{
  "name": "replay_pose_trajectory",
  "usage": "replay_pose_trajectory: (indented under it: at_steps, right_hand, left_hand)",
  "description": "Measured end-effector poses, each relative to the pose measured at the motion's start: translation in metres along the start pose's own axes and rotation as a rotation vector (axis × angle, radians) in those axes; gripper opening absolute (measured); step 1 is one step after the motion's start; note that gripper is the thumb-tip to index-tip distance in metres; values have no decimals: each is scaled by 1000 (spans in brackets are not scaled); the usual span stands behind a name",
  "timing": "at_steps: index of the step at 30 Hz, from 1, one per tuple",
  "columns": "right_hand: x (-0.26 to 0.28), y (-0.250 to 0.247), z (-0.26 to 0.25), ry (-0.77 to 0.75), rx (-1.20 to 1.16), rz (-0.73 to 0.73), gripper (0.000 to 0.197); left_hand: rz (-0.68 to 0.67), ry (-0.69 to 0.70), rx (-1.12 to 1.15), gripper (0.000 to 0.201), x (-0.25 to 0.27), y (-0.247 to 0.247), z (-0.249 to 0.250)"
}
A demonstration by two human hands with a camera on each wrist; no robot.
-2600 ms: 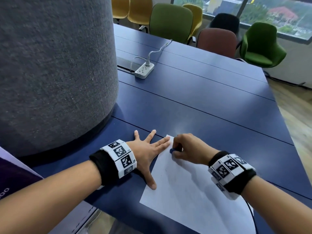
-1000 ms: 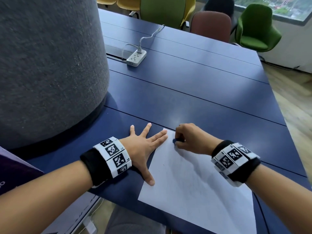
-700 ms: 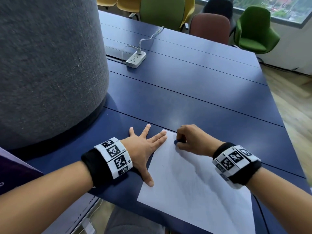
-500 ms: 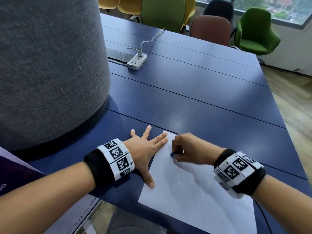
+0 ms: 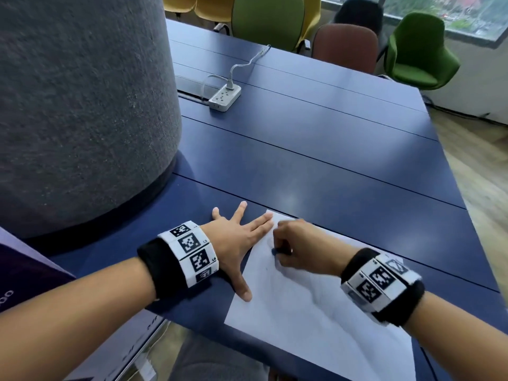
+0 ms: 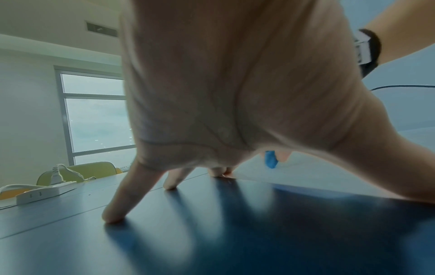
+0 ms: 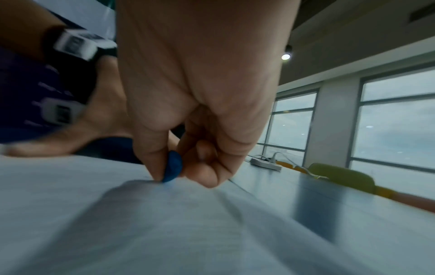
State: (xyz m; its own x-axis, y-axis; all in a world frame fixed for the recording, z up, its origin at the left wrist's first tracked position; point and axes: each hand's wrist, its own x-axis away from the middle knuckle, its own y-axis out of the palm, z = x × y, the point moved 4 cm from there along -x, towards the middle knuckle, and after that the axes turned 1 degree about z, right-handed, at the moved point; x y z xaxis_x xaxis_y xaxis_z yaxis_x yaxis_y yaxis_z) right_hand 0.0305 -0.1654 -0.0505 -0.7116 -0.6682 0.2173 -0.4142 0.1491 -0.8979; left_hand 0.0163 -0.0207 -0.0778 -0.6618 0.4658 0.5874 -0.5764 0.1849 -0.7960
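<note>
Now my right grip [image 5: 299,247] pinches the small blue piece [image 7: 173,166] between thumb and fingers, its tip pressed on the paper [image 5: 316,325] near its far left corner. My left grip [image 5: 236,243] lies flat and spread, with only the fingertips and thumb on the paper's left edge. If I rub hard, the sheet may wrinkle or slide on the smooth surface [image 5: 302,166]

Office meeting room, long blue table [image 5: 316,149], coloured chairs [image 5: 417,56]
</note>
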Motion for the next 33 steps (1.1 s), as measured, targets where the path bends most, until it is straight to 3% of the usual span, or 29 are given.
replay_pose_trajectory:
  at_steps: [4, 9, 13, 18, 20, 24, 29, 33]
  right_hand:
    - [18, 20, -23, -119, -58, -181, 7]
    - [10, 9, -5, -56, -71, -13, 10]
    - [26, 28, -31, -141, -122, -233, 5]
    - [-7, 1, -3, -18, -111, 25, 11]
    - [-3, 6, -10, -52, -108, 2, 10]
    - [14, 24, -29, -133, -113, -227, 6]
    - [1, 5, -1, -43, -122, -11, 12]
    - [25, 28, -23, -157, -120, -270, 8]
  left_hand:
    - [-16, -13, -13, 148, 0, 0, 0]
    - [-11, -7, -4, 147, 1, 0, 0]
    - [-20, -11, -15, 148, -1, 2, -1]
    - [13, 4, 29, 149, 0, 0, 0]
    - [11, -2, 23, 149, 0, 0, 0]
    - [-16, -19, -2, 148, -1, 2, 0]
    - [-1, -9, 12, 149, -1, 1, -1]
    - [-11, -15, -9, 149, -1, 2, -1]
